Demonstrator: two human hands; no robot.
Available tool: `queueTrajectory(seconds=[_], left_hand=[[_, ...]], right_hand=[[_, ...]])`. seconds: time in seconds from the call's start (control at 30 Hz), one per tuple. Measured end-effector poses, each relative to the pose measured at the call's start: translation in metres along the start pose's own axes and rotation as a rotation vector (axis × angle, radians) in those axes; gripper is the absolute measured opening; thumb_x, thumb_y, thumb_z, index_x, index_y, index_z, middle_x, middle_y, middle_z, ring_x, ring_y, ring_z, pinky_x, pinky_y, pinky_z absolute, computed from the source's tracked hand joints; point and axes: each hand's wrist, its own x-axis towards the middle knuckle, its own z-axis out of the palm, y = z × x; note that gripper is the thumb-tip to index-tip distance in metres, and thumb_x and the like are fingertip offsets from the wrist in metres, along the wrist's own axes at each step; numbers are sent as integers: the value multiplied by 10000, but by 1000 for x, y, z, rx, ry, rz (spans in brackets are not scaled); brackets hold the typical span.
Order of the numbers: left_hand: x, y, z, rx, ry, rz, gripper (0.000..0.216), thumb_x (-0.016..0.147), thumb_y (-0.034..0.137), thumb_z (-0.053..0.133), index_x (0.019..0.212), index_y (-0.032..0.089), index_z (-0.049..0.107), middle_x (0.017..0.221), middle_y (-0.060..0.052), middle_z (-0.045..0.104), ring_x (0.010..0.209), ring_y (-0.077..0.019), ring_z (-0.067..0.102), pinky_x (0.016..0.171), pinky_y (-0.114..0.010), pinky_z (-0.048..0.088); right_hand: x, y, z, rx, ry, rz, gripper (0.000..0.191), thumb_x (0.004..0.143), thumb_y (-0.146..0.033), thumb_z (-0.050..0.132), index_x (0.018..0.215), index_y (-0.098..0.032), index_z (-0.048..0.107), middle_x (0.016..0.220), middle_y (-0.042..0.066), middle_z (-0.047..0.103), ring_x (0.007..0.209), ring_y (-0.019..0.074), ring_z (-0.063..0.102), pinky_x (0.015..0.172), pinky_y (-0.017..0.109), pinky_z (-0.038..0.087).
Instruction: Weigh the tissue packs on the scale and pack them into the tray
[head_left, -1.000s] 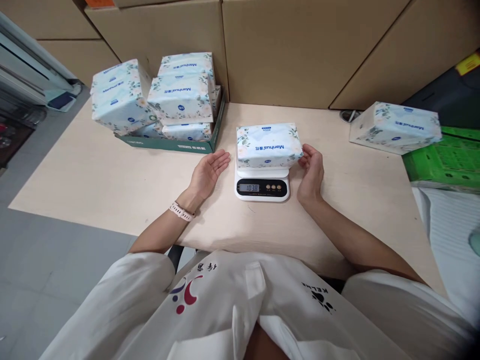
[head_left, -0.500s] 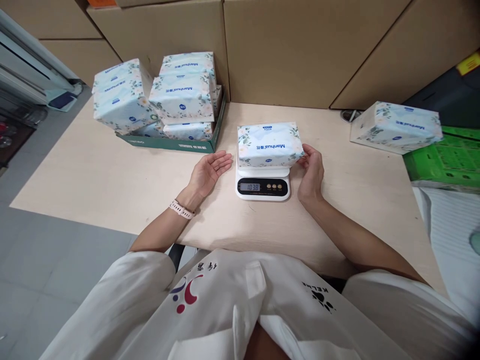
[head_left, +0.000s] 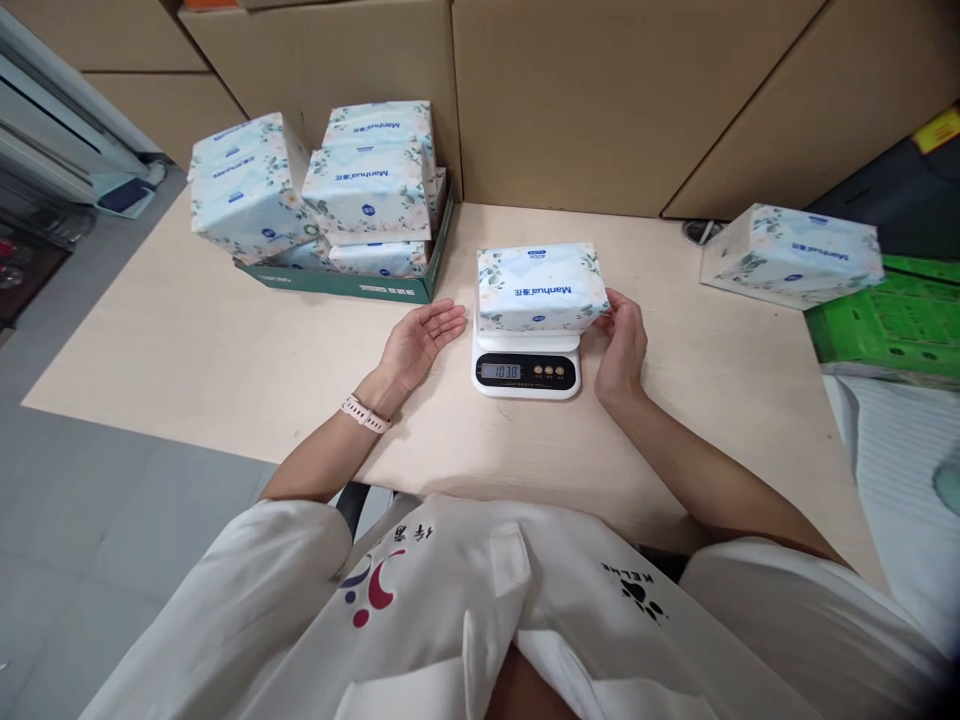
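A pale blue flowered tissue pack (head_left: 540, 287) lies on a small white digital scale (head_left: 526, 371) in the middle of the table; the display reads 103.8. My left hand (head_left: 417, 339) rests palm up on the table just left of the scale, fingers stretched out, holding nothing. My right hand (head_left: 624, 339) sits on the table at the pack's right end, fingers loosely curled with the tips at the pack's edge, gripping nothing.
A green cardboard tray (head_left: 352, 283) with several stacked tissue packs (head_left: 360, 190) stands at the back left. Another tissue pack (head_left: 791, 255) lies at the back right beside a green crate (head_left: 892, 325). Cardboard boxes (head_left: 570, 100) line the table's (head_left: 210, 350) far edge.
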Motion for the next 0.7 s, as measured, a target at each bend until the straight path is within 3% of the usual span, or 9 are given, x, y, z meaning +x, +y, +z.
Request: queueTrajectory(seconds=[0.23, 0.47, 0.7], left_hand=[[-1, 0, 0, -8, -7, 3, 249, 967, 249, 559, 996, 120, 770, 1055, -125, 843, 996, -196, 799, 1215, -407, 544], [-1, 0, 0, 20, 2, -2, 257, 957, 271, 574, 1029, 117, 766, 1119, -150, 837, 1103, -218, 796, 1233, -411, 526], [-1, -1, 0, -7, -14, 3, 237, 966, 249, 570, 992, 121, 768, 1057, -125, 843, 995, -194, 798, 1216, -409, 544]], right_hand=[[1, 2, 2, 18, 29, 4, 686, 934, -836, 530, 1202, -236, 729, 1213, 88, 742, 1091, 231, 708, 1005, 439, 608], [1, 3, 3, 28, 23, 11, 659, 940, -815, 537, 1163, -227, 735, 1140, 79, 756, 1020, 223, 722, 957, 432, 618], [3, 10, 2, 20, 31, 8, 692, 895, -866, 566, 1133, -243, 748, 1089, 63, 763, 994, 214, 724, 915, 405, 616]])
